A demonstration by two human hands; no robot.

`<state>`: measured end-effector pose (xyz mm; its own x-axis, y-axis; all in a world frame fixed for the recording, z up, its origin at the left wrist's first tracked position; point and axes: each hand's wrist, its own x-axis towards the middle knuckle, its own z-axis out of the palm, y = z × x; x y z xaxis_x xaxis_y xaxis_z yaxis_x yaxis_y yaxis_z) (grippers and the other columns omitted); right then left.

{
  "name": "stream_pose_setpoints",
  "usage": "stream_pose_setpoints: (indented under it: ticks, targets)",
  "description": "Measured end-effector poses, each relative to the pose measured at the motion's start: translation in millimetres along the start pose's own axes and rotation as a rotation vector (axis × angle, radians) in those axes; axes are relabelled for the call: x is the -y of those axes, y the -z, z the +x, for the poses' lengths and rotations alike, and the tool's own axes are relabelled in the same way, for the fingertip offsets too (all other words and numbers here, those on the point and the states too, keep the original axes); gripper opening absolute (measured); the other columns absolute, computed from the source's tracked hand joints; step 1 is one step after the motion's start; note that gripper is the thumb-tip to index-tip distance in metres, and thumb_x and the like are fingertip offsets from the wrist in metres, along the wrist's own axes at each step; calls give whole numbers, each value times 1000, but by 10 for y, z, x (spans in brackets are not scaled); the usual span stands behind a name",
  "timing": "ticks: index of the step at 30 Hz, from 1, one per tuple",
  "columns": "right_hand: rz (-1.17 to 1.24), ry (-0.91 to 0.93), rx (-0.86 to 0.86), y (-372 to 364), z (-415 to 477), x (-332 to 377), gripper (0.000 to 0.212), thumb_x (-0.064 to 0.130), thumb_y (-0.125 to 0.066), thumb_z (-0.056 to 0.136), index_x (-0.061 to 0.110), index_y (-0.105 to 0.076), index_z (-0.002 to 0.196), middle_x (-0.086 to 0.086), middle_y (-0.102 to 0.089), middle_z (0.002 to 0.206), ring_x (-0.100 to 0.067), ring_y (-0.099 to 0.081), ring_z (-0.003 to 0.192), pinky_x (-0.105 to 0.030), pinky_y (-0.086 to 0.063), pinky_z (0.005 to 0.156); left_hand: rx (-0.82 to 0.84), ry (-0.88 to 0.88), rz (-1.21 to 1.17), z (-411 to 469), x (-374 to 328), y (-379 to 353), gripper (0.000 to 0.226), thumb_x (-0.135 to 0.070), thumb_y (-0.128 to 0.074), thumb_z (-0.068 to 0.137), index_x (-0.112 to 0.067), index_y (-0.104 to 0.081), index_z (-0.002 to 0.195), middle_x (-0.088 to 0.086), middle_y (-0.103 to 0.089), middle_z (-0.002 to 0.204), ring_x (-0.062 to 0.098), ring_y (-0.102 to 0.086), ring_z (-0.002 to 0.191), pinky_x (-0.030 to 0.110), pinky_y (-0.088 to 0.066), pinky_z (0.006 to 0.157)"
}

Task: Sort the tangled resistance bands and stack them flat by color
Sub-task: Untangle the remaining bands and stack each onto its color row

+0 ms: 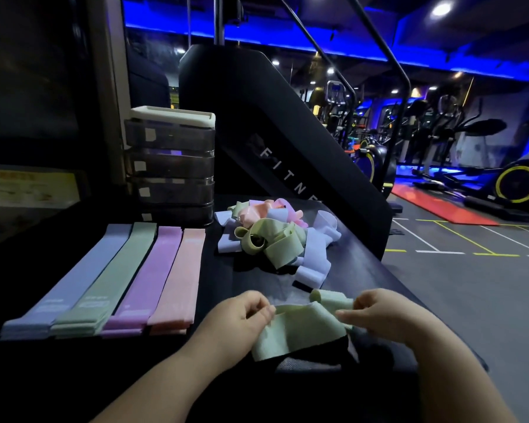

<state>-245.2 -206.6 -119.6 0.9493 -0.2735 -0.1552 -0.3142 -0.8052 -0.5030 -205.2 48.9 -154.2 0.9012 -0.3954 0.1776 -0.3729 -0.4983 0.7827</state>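
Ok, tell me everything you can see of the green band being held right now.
The green band is pale, matte and wide, looking like stretchy fabric. It is spread mostly flat between both hands, its right end curled into a small roll. The left hand pinches its upper left edge; the right hand grips the upper right. It sags toward the person over the black table, apart from the tangled pile.

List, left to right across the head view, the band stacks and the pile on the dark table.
Flat periwinkle-blue band stack → flat sage-green band stack → flat purple band stack → flat pink band stack → tangled pile of mixed pastel bands.
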Motion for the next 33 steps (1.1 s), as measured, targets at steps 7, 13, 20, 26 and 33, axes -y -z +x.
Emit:
stream_pose_setpoints:
  ticks: [7,13,20,26,33]
  targets:
    - [40,-151,-288,-99,112,-35,69,72,-60,75,15,-52,112,3,-61,99,-21,-60,101,-32,-39,73,-70,44,-1,-22,65,-47,21,-33,-65,87,-32,-46,96,-11,-61,67,6,-57,67,31,-47,74]
    - [127,-42,-281,-268,205,81,49,55,-70,77,25,-55,113,6,-61,99,-16,-57,93,-29,-41,74,-37,84,-90,-39,30,-23,15,-29,-65,87,-31,-53,96,-13,-60,64,6,-56,67,27,-46,72]
    - [466,71,-321,-325,299,52,23,12,-77,74,21,-68,93,2,-69,78,-9,-59,60,-25,-47,61,-145,180,-404,9,-78,-2,9,-22,-59,83,-25,-63,91,-1,-67,79,14,-59,73,32,-51,71]
    - [1205,95,-226,-144,223,19,30,-11,-52,90,12,-61,106,-8,-62,82,-13,-55,62,-15,-49,52,-226,171,-473,107,-71,-20,31,-34,-53,69,-33,-57,99,-6,-72,84,26,-66,91,52,-50,90]
    - [985,-132,-194,-55,169,-72,19,26,-62,89,11,-68,96,-1,-48,58,-13,-41,48,-25,-31,47,-288,88,-471,82,22,-134,23,-16,-58,94,-38,-62,93,-3,-72,85,22,-66,85,41,-50,85]
